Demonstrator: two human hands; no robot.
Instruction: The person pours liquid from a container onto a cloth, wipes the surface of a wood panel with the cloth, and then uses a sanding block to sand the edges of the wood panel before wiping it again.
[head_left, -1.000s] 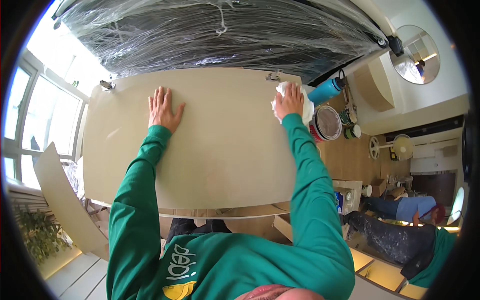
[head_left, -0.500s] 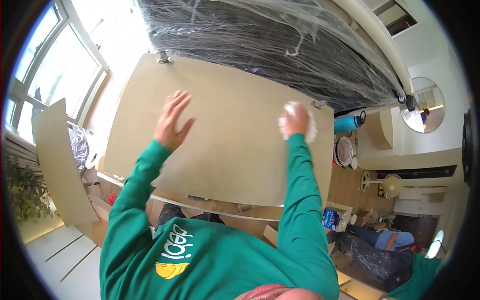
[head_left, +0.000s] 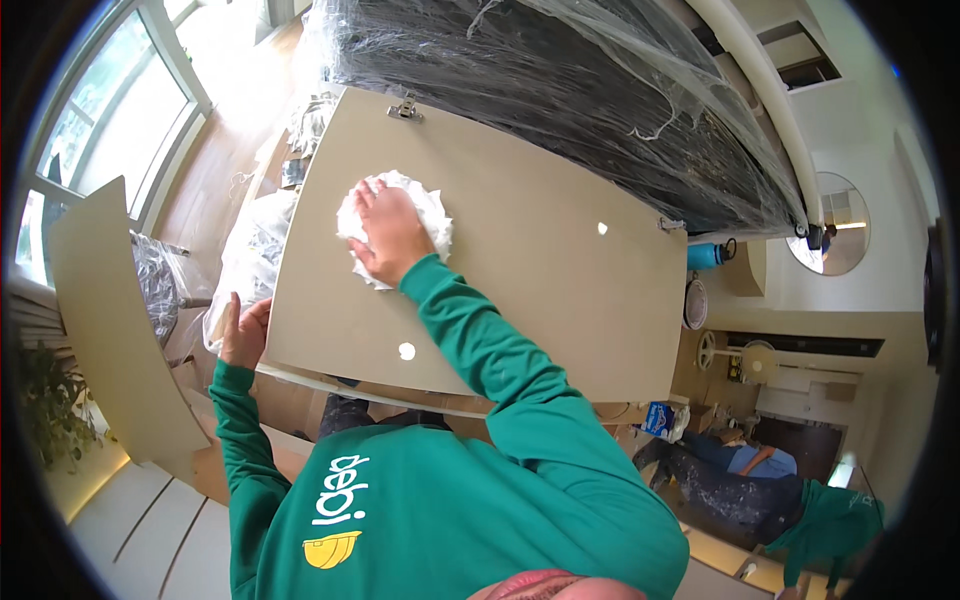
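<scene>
A large beige panel (head_left: 520, 270) lies flat in front of me, with metal fittings at two corners. My right hand (head_left: 388, 232) presses down on a crumpled white cloth (head_left: 428, 210) on the panel's far left part, my green sleeve reaching across the surface. My left hand (head_left: 243, 332) is at the panel's left edge, fingers curled around it, near a bundle of clear plastic film (head_left: 250, 260).
A big black object wrapped in plastic film (head_left: 560, 90) lies beyond the panel. Another beige board (head_left: 110, 310) leans at the left by the window and a plant (head_left: 50, 410). A blue bottle (head_left: 707, 255) and another person in green (head_left: 810, 520) are at the right.
My right hand slid the cloth from the panel's far right corner across to its far left part. My left hand left the panel's surface and went to its left edge.
</scene>
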